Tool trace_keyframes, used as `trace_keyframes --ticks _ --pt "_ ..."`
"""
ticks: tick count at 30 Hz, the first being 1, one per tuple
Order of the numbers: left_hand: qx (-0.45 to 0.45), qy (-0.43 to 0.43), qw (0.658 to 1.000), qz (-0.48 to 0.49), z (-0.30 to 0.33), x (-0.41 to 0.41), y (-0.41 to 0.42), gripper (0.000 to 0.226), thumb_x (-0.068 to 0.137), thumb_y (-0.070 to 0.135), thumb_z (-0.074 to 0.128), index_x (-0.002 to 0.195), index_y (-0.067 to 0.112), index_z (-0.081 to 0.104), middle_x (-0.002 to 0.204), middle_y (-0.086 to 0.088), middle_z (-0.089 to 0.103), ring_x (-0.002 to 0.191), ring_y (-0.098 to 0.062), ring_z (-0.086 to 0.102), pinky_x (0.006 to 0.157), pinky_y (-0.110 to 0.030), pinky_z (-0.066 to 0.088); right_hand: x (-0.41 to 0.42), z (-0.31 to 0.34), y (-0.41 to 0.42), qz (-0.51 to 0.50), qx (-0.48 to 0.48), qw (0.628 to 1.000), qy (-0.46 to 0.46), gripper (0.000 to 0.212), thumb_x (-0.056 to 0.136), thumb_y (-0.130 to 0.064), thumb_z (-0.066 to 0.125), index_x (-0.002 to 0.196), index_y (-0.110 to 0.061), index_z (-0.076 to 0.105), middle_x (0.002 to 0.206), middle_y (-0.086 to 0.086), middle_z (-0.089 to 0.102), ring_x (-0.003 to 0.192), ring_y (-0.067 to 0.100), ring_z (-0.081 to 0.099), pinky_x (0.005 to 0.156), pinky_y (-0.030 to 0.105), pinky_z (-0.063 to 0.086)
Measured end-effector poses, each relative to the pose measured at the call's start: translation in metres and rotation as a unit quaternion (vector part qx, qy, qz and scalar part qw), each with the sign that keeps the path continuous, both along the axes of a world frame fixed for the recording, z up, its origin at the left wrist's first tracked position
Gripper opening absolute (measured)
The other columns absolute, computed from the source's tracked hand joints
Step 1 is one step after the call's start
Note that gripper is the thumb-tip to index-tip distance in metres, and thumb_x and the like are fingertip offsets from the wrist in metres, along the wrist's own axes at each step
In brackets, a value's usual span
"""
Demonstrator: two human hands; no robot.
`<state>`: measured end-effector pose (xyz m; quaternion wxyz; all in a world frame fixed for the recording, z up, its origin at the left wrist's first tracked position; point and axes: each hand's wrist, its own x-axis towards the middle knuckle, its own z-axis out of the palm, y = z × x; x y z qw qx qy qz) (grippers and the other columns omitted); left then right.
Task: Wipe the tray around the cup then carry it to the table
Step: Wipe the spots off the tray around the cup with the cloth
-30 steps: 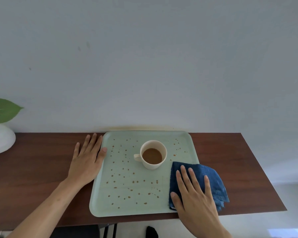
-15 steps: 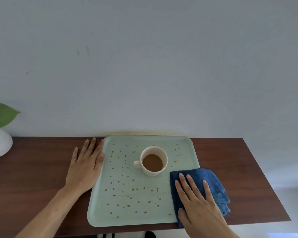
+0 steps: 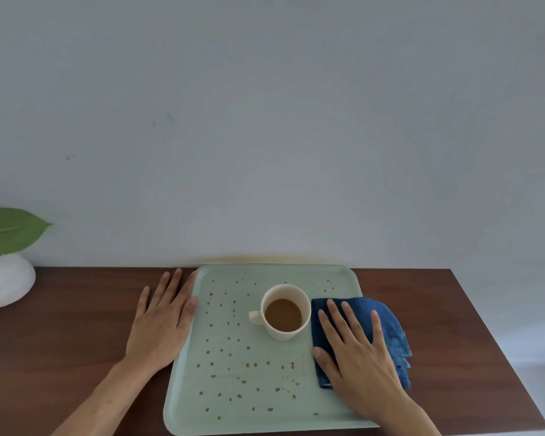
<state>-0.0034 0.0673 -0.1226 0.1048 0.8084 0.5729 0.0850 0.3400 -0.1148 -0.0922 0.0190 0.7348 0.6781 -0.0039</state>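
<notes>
A pale green tray (image 3: 183, 372) lies on a dark wooden sideboard (image 3: 60, 341) and is dotted with brown coffee drops. A cream cup (image 3: 283, 335) of coffee stands upright a little right of the tray's middle, handle to the left. My right hand (image 3: 356, 357) presses flat, fingers spread, on a folded blue cloth (image 3: 390, 325) at the tray's right side, right beside the cup. Part of the cloth hangs over the tray's right rim. My left hand (image 3: 161, 322) lies flat on the wood, thumb against the tray's left rim.
A white round vase (image 3: 4, 281) with a green leaf (image 3: 10, 231) stands at the far left of the sideboard. A plain wall rises directly behind the tray. The sideboard's right end (image 3: 485, 341) is bare wood and drops off to the floor.
My right hand has slid the blue cloth away from me along the tray's right side, from the near corner to beside the cup. My left hand has stayed against the left rim.
</notes>
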Motion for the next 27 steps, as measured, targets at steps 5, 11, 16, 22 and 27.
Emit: trace_keyframes --ticks 5,11,16,22,27 --pt "0.000 0.013 1.000 0.005 0.002 0.001 -0.001 0.061 0.102 0.055 -0.005 0.162 0.042 -0.006 0.174 0.010 0.000 0.160 -0.009 -0.009 0.131 -0.046 -0.001 0.009 -0.007 0.023 -0.021 -0.002 1.000 0.016 0.076 0.105 -0.069 0.009 0.166 -0.026 0.020 0.175 0.000 0.012 0.162 0.023 0.009 0.127 0.062 0.004" --pt "-0.004 0.015 1.000 0.012 0.005 0.004 -0.001 0.062 0.100 0.052 -0.005 0.162 0.043 -0.007 0.174 0.010 0.001 0.160 -0.010 -0.007 0.131 -0.047 -0.001 0.009 -0.012 0.011 -0.007 -0.006 1.000 -0.001 0.070 0.108 -0.065 0.013 0.165 -0.025 0.018 0.174 0.002 0.016 0.161 0.025 0.011 0.125 0.062 0.004" --pt "0.000 0.012 1.000 0.011 0.006 0.005 -0.001 0.063 0.100 0.050 -0.004 0.163 0.040 -0.005 0.175 0.008 0.004 0.161 -0.012 -0.004 0.131 -0.048 -0.001 0.003 -0.010 -0.010 -0.003 -0.026 1.000 0.001 0.071 0.106 -0.067 0.006 0.166 -0.029 0.006 0.175 -0.003 -0.001 0.161 0.023 -0.005 0.125 0.059 -0.005" --pt "0.003 0.010 1.000 0.013 0.005 0.005 -0.001 0.063 0.101 0.048 -0.001 0.164 0.041 -0.003 0.175 0.008 0.005 0.161 -0.011 -0.003 0.131 -0.048 0.001 -0.007 -0.004 -0.040 0.020 0.020 0.999 -0.028 0.067 0.102 -0.058 0.037 0.155 -0.019 0.050 0.164 0.005 0.042 0.149 0.030 0.042 0.114 0.061 0.022" --pt "0.016 0.010 1.000 0.009 0.003 0.003 -0.001 0.061 0.103 0.047 0.004 0.164 0.042 0.004 0.174 0.005 0.011 0.161 -0.014 0.002 0.130 -0.048 0.003 -0.008 -0.006 -0.041 0.008 0.017 0.999 -0.036 0.066 0.101 -0.059 0.039 0.154 -0.021 0.052 0.162 0.003 0.044 0.148 0.029 0.044 0.113 0.060 0.022"
